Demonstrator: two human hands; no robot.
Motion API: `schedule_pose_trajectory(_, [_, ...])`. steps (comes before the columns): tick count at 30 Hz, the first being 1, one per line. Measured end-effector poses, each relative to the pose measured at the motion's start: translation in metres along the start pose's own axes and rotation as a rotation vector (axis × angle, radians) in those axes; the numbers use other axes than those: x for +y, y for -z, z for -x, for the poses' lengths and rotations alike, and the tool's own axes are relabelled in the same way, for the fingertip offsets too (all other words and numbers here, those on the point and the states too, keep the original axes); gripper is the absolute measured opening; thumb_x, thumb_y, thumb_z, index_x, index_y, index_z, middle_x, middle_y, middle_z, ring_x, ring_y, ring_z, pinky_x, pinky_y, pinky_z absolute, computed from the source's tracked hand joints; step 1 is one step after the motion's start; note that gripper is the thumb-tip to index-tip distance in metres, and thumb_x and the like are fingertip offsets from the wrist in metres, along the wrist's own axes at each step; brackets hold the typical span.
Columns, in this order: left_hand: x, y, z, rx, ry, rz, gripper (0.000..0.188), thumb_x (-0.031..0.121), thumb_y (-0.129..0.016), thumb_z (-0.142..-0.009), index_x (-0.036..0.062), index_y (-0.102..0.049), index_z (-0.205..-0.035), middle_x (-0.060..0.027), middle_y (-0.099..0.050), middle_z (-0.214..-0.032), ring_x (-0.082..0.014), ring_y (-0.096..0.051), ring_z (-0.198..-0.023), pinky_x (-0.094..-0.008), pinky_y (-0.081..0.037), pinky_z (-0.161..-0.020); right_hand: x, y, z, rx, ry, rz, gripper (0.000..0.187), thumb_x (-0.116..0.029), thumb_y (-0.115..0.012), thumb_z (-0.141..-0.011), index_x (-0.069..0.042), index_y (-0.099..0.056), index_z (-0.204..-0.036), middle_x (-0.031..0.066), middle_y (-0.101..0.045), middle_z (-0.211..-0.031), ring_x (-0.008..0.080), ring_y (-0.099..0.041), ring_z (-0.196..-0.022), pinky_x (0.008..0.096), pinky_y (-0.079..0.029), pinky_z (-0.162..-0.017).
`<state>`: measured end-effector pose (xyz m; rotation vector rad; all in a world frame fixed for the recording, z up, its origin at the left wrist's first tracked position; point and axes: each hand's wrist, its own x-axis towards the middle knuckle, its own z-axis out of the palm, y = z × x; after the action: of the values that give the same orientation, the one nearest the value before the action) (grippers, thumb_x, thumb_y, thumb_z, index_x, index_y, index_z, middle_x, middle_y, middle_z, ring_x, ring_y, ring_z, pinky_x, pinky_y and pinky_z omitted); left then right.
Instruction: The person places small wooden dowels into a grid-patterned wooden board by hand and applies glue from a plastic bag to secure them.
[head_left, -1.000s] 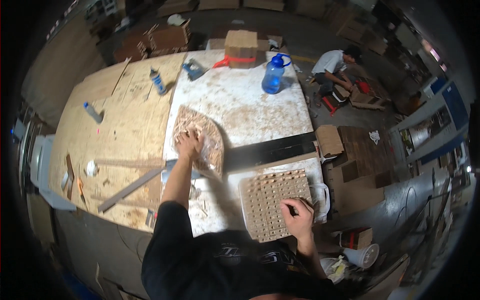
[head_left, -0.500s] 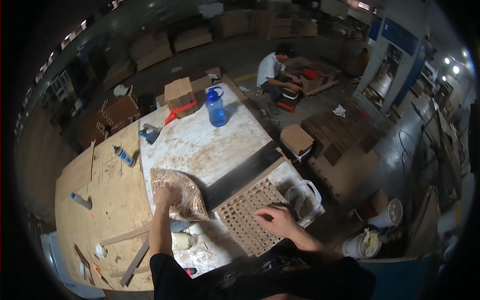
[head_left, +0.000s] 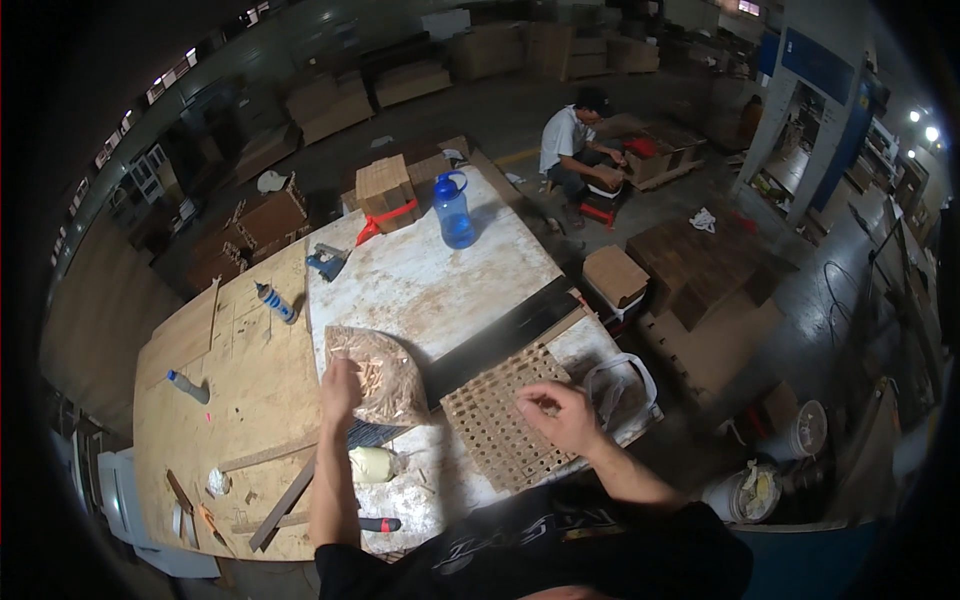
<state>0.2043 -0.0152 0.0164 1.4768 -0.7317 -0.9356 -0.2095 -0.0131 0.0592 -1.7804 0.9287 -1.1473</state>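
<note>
A clear plastic bag (head_left: 396, 385) full of small wooden dowels lies on the table, its mouth spread toward the left. At its left edge is my left hand (head_left: 342, 390), fingers curled together; anything in them is too small to make out. My right hand (head_left: 562, 414) hovers over a board with rows of round holes (head_left: 492, 425). Its thumb and fingers are bent into a pinch, and what they hold is hidden. Many holes look dark; a few along the board's edges are hard to read.
A dark panel (head_left: 500, 335) lies behind the holed board. A white plastic strap loop (head_left: 640, 375), blue bottle (head_left: 455, 215), cardboard box (head_left: 386, 190), glue bottle (head_left: 277, 303), marker-like bottle (head_left: 188, 388) and cream roll (head_left: 372, 465) surround the work. A person (head_left: 575, 150) sits beyond.
My left hand has come out of the bag's dowels to its left edge. My right hand stays over the holed board, fingers curled a little differently. The whole view has shifted slightly.
</note>
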Motion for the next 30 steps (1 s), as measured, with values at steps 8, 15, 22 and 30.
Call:
schedule_pose_trajectory(8, [0.052, -0.118, 0.16, -0.612, -0.12, -0.124, 0.042, 0.034, -0.053, -0.109, 0.0022, -0.068, -0.086, 0.0049, -0.055, -0.069, -0.0048, -0.046, -0.061, -0.0246, -0.037, -0.054, -0.04, -0.033, -0.025, -0.309, 0.252, -0.028, 0.037, -0.017, -0.074, -0.093, -0.007, -0.068, -0.128, 0.0088, -0.074, -0.113, 0.0208, -0.07, -0.101, 0.0319, -0.056, -0.088])
schedule_pose_trajectory(15, [0.03, -0.124, 0.176, -0.605, -0.052, -0.137, 0.05, 0.042, -0.051, -0.109, -0.0022, -0.072, -0.099, -0.0012, -0.065, -0.08, -0.0077, -0.056, -0.074, -0.025, -0.046, -0.067, -0.026, -0.026, -0.015, -0.499, -0.074, -0.25, 0.029, -0.002, -0.077, -0.087, -0.001, -0.071, -0.115, 0.0089, -0.071, -0.099, 0.0144, -0.07, -0.089, 0.0289, -0.058, -0.076])
schedule_pose_trajectory(22, [0.026, -0.123, 0.176, -0.645, 0.07, -0.147, 0.044, 0.037, -0.054, -0.108, -0.0017, -0.072, -0.098, -0.0036, -0.068, -0.081, -0.0105, -0.062, -0.078, -0.0282, -0.051, -0.071, -0.021, -0.021, -0.021, -0.608, -0.258, -0.197, 0.019, 0.0, -0.074, -0.089, -0.003, -0.068, -0.107, 0.0045, -0.069, -0.097, 0.0123, -0.069, -0.084, 0.0268, -0.056, -0.07])
schedule_pose_trajectory(30, [0.023, -0.121, 0.182, -0.644, 0.031, -0.159, 0.039, 0.036, -0.058, -0.107, 0.0022, -0.073, -0.093, 0.0004, -0.066, -0.075, -0.0058, -0.055, -0.063, -0.0244, -0.044, -0.055, -0.007, -0.024, -0.009, -0.629, -0.231, -0.418, 0.021, -0.001, -0.075, -0.091, 0.0, -0.066, -0.11, 0.0093, -0.068, -0.1, 0.0156, -0.071, -0.089, 0.0275, -0.059, -0.071])
